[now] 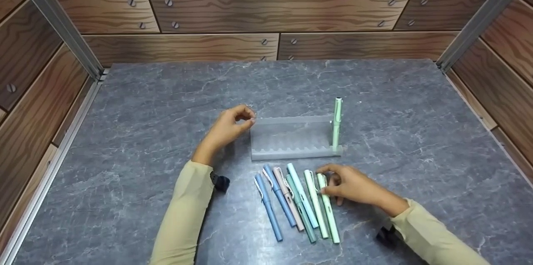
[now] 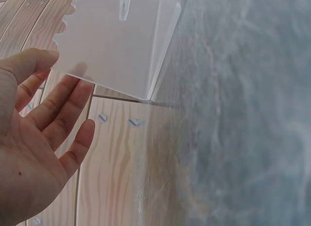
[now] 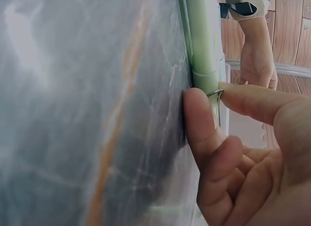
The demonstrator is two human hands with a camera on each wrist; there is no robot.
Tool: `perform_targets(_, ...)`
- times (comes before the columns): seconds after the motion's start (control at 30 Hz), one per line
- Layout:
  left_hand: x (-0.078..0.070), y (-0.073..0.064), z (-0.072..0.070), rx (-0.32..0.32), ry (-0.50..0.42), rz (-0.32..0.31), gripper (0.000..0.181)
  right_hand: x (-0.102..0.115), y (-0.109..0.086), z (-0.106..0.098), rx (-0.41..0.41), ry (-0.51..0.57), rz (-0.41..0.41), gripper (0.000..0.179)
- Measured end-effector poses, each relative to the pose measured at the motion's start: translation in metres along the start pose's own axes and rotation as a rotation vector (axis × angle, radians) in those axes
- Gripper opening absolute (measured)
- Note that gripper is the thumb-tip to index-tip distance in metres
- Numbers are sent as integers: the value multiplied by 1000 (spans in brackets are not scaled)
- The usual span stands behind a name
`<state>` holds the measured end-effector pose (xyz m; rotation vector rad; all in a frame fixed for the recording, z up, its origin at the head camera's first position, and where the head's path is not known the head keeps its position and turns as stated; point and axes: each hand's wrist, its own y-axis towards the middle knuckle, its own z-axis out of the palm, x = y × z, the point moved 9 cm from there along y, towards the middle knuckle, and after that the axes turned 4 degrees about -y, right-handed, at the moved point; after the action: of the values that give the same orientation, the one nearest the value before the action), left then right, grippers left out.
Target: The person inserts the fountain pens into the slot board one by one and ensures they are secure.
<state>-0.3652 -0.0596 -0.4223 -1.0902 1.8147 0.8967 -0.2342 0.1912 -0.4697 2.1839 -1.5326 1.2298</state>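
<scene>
A translucent pen rack with notched edges stands on the table, its left upper corner pinched by my left hand. In the left wrist view, thumb and fingers of the left hand lie on either side of the rack's sheet. One light green pen stands upright at the rack's right end. My right hand pinches the cap end of the rightmost lying light green pen. Up close, the right hand has its thumb at the clip and a fingertip across the pen.
Beside that pen lie another light green pen, a pale blue pen, a teal pen, a mauve pen and two blue pens, one at the far left. Wood-patterned walls enclose the grey marbled table.
</scene>
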Motion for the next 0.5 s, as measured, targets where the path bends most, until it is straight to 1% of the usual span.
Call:
perform_targets(0.13,-1,0,0,-2,3,-2,9,-1,1,1,2,21,-7,51)
perform_targets(0.2,-1,0,-1,-3,3,-2,9,0,1,2,0,15,-12,51)
perform_targets(0.5,0,-1,1,19,-3,-18,12,6,0,1,-34,-86,-11,51)
